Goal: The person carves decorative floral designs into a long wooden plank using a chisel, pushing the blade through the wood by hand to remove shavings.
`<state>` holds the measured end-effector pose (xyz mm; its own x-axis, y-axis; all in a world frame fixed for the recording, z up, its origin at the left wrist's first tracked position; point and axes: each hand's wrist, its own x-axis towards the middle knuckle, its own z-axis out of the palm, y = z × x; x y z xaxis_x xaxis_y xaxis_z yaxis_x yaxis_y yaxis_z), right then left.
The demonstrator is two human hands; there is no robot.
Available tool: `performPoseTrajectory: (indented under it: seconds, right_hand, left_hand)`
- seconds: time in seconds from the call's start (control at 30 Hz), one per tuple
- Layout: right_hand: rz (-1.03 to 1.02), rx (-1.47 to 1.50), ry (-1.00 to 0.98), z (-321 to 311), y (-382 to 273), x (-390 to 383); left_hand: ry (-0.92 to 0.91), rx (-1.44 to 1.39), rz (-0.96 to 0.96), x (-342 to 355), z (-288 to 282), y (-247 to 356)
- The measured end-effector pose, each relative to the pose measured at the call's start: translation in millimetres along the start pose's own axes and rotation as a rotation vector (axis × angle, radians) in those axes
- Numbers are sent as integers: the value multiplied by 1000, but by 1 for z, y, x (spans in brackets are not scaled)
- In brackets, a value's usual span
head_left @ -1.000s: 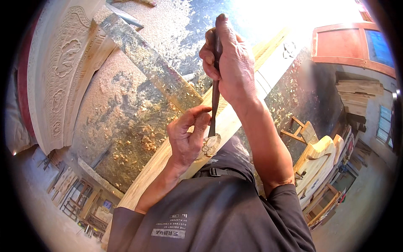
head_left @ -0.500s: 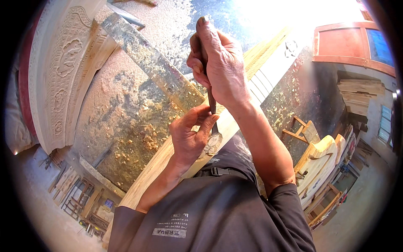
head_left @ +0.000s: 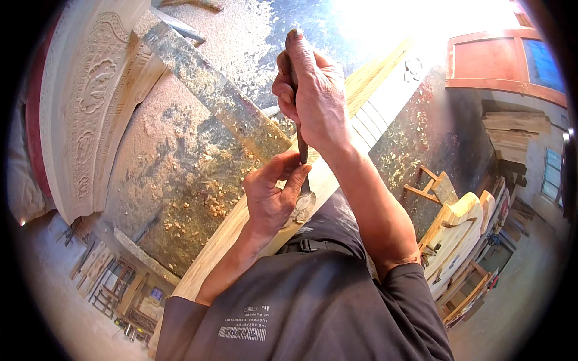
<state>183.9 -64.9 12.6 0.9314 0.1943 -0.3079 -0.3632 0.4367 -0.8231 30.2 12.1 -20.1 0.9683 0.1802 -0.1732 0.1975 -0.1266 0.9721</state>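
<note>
"Where the left hand (head_left: 265, 191) pinches the chisel (head_left: 303, 150), mid-frame, what's underway?"

"Carving, seemingly, at the flower relief (head_left: 303, 207) on the plank (head_left: 326, 178). The right hand (head_left: 318, 99), upper centre, clasps the chisel higher; the next stroke probably needs steady pressure."

1. My feed is bright overall; the strongest light sits at the upper right, where the floor (head_left: 469, 132) burns out to white and glare washes over the far end of the plank (head_left: 325, 180);
2. I see highlights along the right hand (head_left: 316, 96); the dark shirt (head_left: 301, 301) carries soft, paler streaks; the room at lower left looks dimmer to me;
3. My fisheye view bows outward at the rim, stretching the carved panel (head_left: 90, 120) at left; black closes off the corners;
4. A hazy smudge softens the floor right of the plank; the chisel (head_left: 303, 144) reads fairly crisp; small background items stay indistinct.
</note>
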Motion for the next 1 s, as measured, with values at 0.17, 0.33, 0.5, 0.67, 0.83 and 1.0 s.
performPoseTrajectory:
  seconds: [0.17, 0.33, 0.5, 0.67, 0.83, 1.0]
  right_hand:
    - [44, 16, 44, -8, 4, 8]
    - [100, 48, 90, -14, 4, 10]
    - [165, 48, 23, -11, 16, 18]
    - [234, 7, -19, -4, 26, 27]
    - [318, 309, 6, -7, -8, 21]
    - [60, -149, -68, 16, -21, 11]
  left_hand:
    - [-10, 10, -25, 2, 2, -2]
    - [-45, 69, -43, 3, 0, -2]
    - [7, 51, -48, 5, 1, -2]
    - [36, 57, -107, 6, -2, -1]
    - [86, -231, -83, 0, -9, -10]
    - [90, -307, -50, 0, -11, -12]
